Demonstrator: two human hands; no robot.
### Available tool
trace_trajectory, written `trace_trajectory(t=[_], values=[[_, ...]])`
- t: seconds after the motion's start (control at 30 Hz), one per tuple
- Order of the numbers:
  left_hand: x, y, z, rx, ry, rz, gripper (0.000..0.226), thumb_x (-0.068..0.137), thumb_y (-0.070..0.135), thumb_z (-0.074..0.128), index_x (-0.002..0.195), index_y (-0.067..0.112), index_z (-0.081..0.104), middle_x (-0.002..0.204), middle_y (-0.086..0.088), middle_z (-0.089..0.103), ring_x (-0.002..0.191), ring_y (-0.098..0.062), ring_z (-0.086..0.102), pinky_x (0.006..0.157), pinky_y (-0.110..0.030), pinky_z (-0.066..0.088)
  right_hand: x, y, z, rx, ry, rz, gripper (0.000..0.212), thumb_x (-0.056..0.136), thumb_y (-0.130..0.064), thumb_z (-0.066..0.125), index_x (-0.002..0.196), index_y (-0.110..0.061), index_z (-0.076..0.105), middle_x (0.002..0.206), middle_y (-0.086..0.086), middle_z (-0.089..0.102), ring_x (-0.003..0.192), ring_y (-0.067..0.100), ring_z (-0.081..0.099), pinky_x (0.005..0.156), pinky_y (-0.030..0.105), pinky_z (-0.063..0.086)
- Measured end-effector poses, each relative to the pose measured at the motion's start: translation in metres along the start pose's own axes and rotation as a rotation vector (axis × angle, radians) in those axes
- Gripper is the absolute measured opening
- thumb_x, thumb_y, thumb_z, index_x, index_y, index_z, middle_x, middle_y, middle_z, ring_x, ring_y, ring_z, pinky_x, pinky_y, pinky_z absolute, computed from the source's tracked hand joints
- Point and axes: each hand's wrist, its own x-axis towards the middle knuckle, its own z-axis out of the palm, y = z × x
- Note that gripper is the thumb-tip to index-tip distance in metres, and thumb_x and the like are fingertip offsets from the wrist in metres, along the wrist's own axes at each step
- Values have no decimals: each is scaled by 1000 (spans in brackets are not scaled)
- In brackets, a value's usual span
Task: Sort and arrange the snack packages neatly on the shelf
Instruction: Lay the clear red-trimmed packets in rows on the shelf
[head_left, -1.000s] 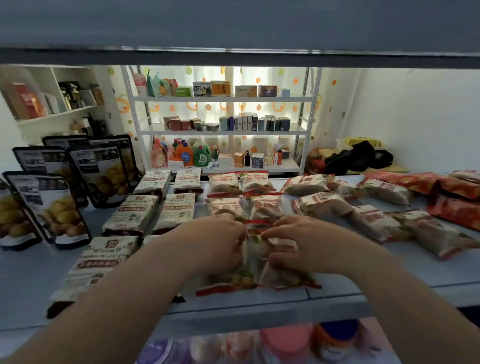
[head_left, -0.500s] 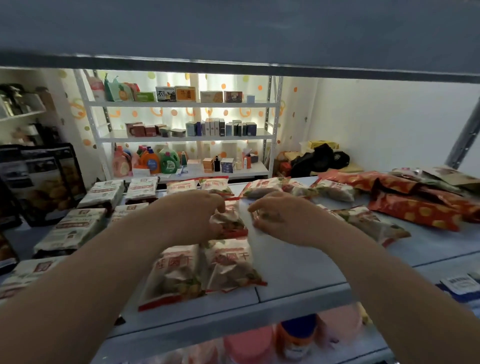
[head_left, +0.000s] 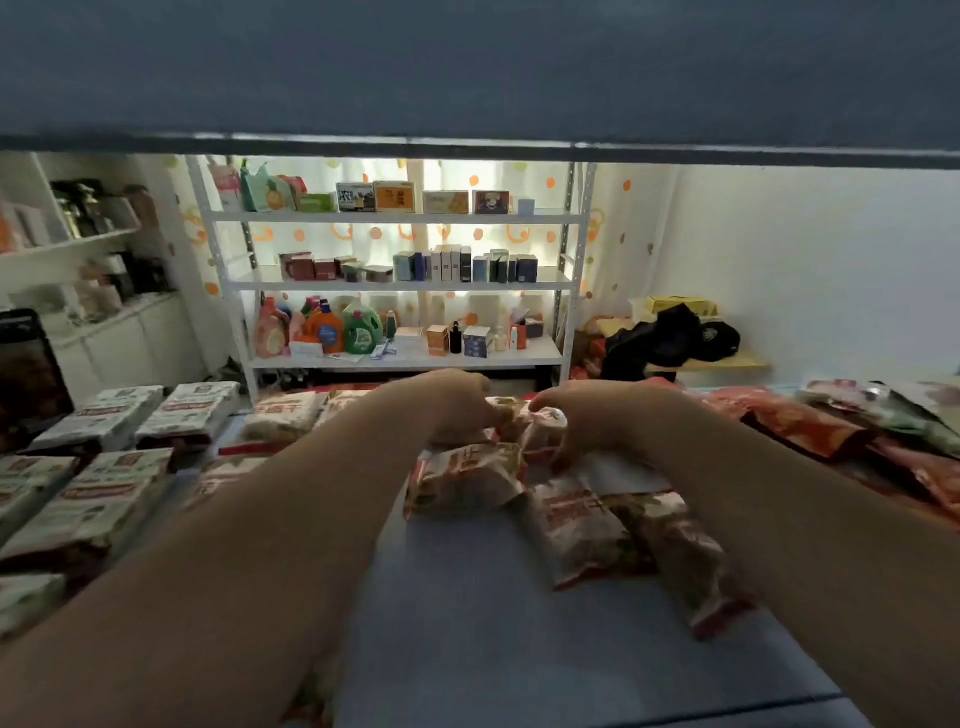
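As I reach deep along the shelf (head_left: 493, 623), my left hand (head_left: 452, 405) and right hand (head_left: 587, 421) meet over one snack packet (head_left: 540, 418), both curled and pinching it from either side. More packets (head_left: 462, 478) lie loose just nearer me than the grip, and red bags (head_left: 800, 426) sprawl to its right. I judge the packet light, soft and crinkly, with slippery film and crushable contents, so the sealed end seams look the safest hold.
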Motion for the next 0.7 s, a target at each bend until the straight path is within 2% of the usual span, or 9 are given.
trace_trajectory(t=[0.1, 0.17, 0.27, 0.37, 0.43, 0.53, 0.63, 0.7], values=[[13, 5, 5, -59, -26, -63, 63, 73, 63, 62, 124, 27, 57, 112, 2, 61, 94, -16, 54, 85, -37, 46, 16, 9, 7, -14, 33, -27, 83, 64, -45, 86, 136, -39, 45, 124, -3, 50, 102, 17, 49, 87, 36, 47], [16, 6, 8, -75, 6, -102, 61, 73, 57, 68, 123, 25, 56, 105, 3, 57, 89, -15, 53, 77, -33, 46, 21, 15, 8, -43, 66, -79, 77, 68, -42, 84, 135, -39, 46, 123, -3, 50, 101, 17, 50, 83, 33, 47], [17, 5, 7, -85, 65, -105, 47, 77, 44, 73, 116, 20, 60, 99, 1, 59, 86, -14, 56, 72, -30, 48, 24, 24, 3, -50, 136, -178, 57, 77, -40, 76, 129, -34, 51, 114, -6, 53, 93, 12, 50, 73, 28, 43], [10, -9, -7, -175, 196, -79, 31, 78, 36, 73, 100, 17, 62, 88, -1, 62, 76, -13, 60, 61, -25, 51, 24, 33, -10, 86, 202, -213, 26, 82, -39, 70, 103, -32, 57, 93, -7, 57, 79, 10, 52, 60, 23, 37], [5, -23, -16, -209, 314, -27, 25, 78, 34, 74, 93, 19, 59, 86, 1, 59, 73, -11, 57, 57, -21, 45, 25, 36, -21, 156, 267, -235, 17, 85, -37, 69, 94, -30, 56, 86, -6, 57, 76, 12, 53, 60, 24, 38], [-2, -43, -15, -150, 414, 82, 25, 77, 31, 76, 85, 24, 54, 88, 4, 57, 73, -9, 52, 60, -18, 39, 29, 35, -22, 219, 357, -237, 20, 85, -35, 71, 98, -30, 56, 95, -3, 60, 80, 10, 54, 65, 24, 44], [-3, -54, 3, 77, 322, 127, 23, 80, 34, 73, 86, 27, 52, 97, 4, 54, 77, -6, 45, 62, -17, 35, 35, 25, -8, 15, 338, -230, 32, 82, -34, 73, 109, -27, 57, 106, -3, 59, 86, 10, 54, 72, 22, 45], [0, -57, 11, 168, 230, 116, 24, 80, 43, 71, 91, 28, 56, 97, 6, 50, 82, -9, 46, 66, -22, 40, 38, 17, 1, -78, 288, -235, 41, 81, -38, 75, 117, -28, 56, 112, -4, 55, 91, 10, 51, 77, 22, 44]])
